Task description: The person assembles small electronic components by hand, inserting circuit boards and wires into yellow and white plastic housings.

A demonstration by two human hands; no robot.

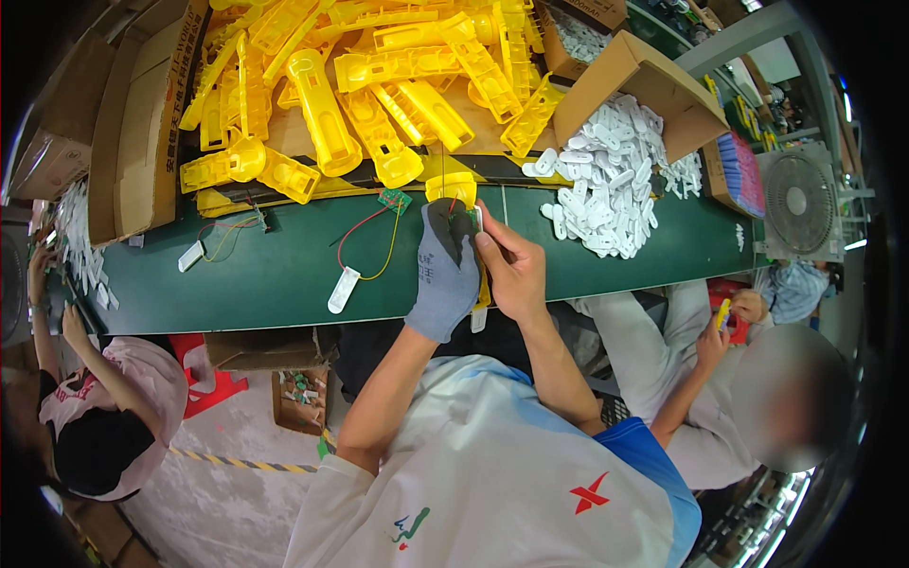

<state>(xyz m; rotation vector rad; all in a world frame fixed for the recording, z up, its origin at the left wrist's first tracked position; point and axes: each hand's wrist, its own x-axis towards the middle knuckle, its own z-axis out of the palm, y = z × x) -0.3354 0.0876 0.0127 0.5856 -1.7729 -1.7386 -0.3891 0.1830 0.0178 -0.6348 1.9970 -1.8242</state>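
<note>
Head-worn fisheye, steeply downward, close over green bench [284, 275].

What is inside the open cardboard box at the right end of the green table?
The open cardboard box lies tipped on its side, spilling small white plastic pieces onto the green table. Its flaps hide how many remain deeper inside.

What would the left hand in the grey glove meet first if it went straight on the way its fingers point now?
Probably the yellow plastic part just beyond the left hand, then the yellow pile. Depth is unclear.
</note>
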